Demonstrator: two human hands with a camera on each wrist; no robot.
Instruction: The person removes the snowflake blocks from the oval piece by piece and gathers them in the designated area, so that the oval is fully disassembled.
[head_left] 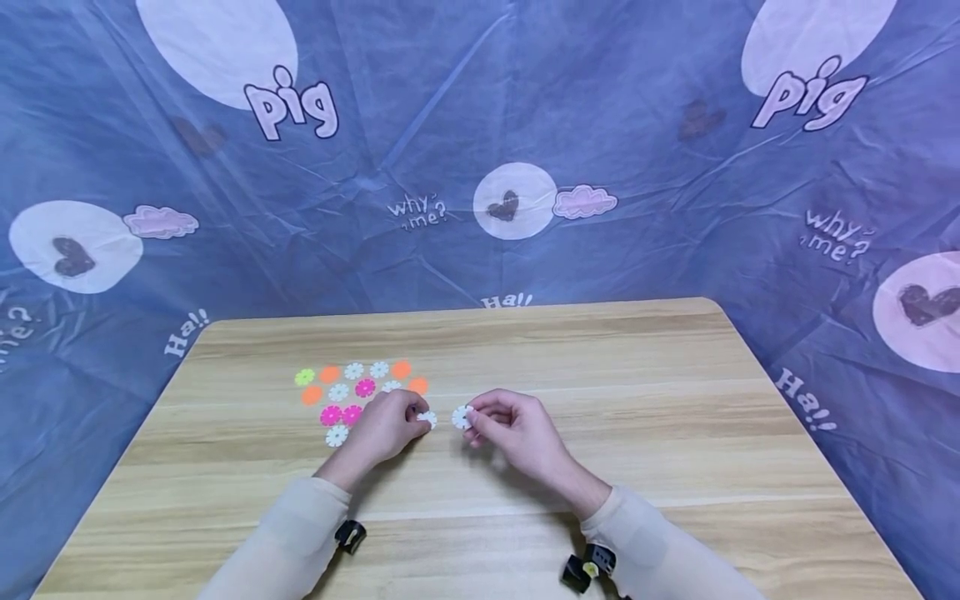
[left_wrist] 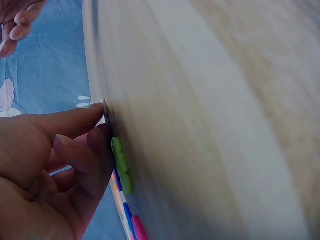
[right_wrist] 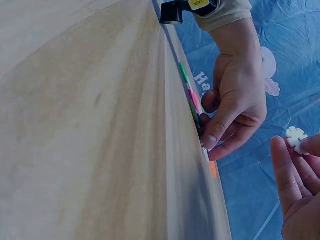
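In the head view my left hand [head_left: 386, 427] is low over the table, thumb and finger pinching a white snowflake disc [head_left: 430, 419] at or close to the surface. In the left wrist view that disc [left_wrist: 104, 111] shows only as a thin edge at the fingertips. To the right, my right hand [head_left: 521, 433] holds a second white snowflake disc [head_left: 461, 417] between thumb and fingers, raised off the table. The right wrist view shows this notched disc [right_wrist: 296, 139] face on. A small gap separates the two discs.
Several flat snowflake discs lie left of and behind the left hand: pink ones [head_left: 330, 416], orange ones [head_left: 311, 395], white ones [head_left: 337, 436] and a yellow-green one [head_left: 304, 377]. The left hand hides part of the group. Behind the wooden table [head_left: 637, 375] hangs a blue printed cloth [head_left: 637, 250].
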